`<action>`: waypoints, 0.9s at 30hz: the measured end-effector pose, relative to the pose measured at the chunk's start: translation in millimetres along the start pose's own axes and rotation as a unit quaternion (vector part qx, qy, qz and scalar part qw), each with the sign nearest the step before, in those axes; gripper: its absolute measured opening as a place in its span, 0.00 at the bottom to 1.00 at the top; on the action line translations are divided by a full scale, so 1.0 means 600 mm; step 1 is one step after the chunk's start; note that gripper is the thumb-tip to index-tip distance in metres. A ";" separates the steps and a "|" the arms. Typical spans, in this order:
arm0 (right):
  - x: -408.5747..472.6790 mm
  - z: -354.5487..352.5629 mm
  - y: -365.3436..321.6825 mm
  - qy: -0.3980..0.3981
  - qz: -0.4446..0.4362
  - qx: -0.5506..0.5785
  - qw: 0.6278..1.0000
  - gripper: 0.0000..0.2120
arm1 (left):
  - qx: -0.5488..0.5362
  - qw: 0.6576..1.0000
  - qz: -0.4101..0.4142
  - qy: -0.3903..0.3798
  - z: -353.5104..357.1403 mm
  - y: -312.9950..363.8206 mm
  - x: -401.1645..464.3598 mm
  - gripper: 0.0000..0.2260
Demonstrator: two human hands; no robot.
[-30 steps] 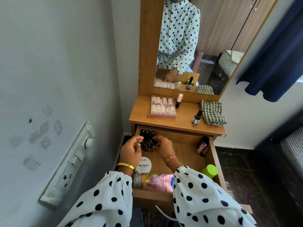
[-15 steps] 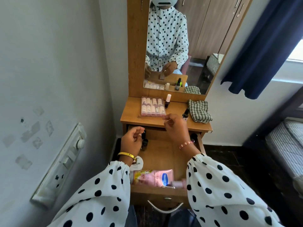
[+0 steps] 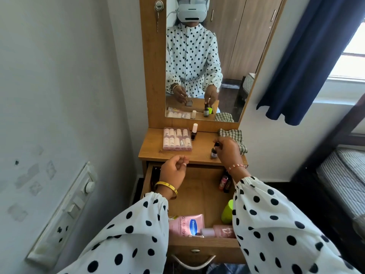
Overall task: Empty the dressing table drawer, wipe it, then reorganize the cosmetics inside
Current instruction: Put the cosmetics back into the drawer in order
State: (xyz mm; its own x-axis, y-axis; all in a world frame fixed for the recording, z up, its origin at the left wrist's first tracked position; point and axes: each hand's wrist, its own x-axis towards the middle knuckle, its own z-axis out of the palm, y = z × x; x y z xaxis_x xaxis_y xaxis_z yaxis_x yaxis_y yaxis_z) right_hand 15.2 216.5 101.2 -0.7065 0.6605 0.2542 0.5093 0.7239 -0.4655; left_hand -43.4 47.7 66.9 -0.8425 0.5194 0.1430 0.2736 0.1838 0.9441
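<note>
both hands are above the open drawer (image 3: pixel 199 245), and the right hand (image 3: pixel 229 151) is the busy one: its fingertips pinch the cap of a small dark bottle (image 3: pixel 214 152) that stands upright on the tabletop (image 3: pixel 152 155), near the front edge. the left hand (image 3: pixel 173 171) hangs over the back left of the drawer with its fingers loosely curled; i cannot tell if something small is between them.

nearest in the drawer lies a pink tube (image 3: pixel 186 225), its long axis across the drawer. on it one can read "vaseline" in a blue badge and "gluta-hya". a pale pink bottle (image 3: pixel 221 231) lies just beside it on the right, and a green cap (image 3: pixel 227 211) is near the right wall. further back, in the right corner, some small lipsticks (image 3: pixel 225 181) lie together; the left hand hides the back left corner.

so most of what remains lies toward the person from both hands, low and near. i judge the emptying is only partly done, and the left hand is nearer to the tube.

on the tabletop further away lie a clear box (image 3: pixel 177 140) of pale small bottles, a nail polish (image 3: pixel 194 133) with white cap, and a checked cloth (image 3: pixel 232 136) touching the right hand. their labels are too small to read.
</note>
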 end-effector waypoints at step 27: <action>-0.150 -0.041 -0.038 -0.121 -0.001 0.247 0.961 0.03 | -0.197 0.974 -0.100 0.041 0.074 0.021 -0.088 0.12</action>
State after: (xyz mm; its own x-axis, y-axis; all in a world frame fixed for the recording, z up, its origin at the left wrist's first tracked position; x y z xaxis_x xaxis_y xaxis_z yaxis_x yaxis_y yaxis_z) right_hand 79.3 145.5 109.6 -0.8309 0.5508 0.0784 0.2545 0.5016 -0.8268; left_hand 24.9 59.6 58.0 -0.8996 0.4340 -0.0477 -0.0858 -0.0686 0.9939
